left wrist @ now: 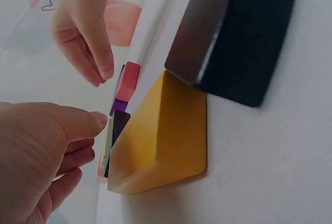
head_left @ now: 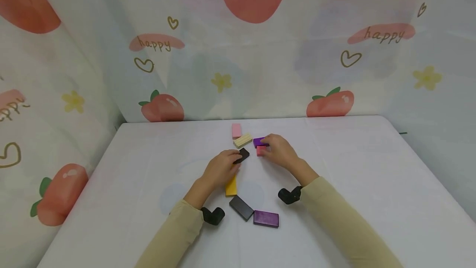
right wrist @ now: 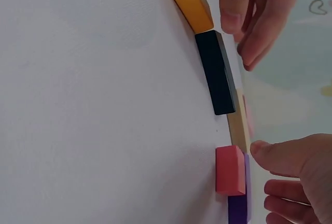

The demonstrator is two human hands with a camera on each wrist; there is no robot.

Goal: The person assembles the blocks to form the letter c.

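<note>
My left hand [head_left: 220, 170] hovers with relaxed fingers beside a black block [head_left: 243, 154] and over a yellow block [head_left: 231, 187]; nothing is between its thumb and fingers. Across from it, my right hand [head_left: 279, 151] has loosely bent fingers close by a coral-pink block [head_left: 260, 151] and a purple block [head_left: 258, 142]. In the right wrist view, the right thumb [right wrist: 277, 156] comes near the coral-pink block [right wrist: 229, 170], with a gap between thumb and fingers. The black block [right wrist: 215, 72] stands end to end with the yellow one [right wrist: 189, 1].
Beyond the hands lie a cream block [head_left: 243, 140] and a light pink block [head_left: 236, 130]. Closer in, a dark grey block [head_left: 241, 208] meets another purple block [head_left: 265, 219] at its corner. All sit on a white-covered table [head_left: 111, 218] before a printed cloth backdrop [head_left: 260, 61].
</note>
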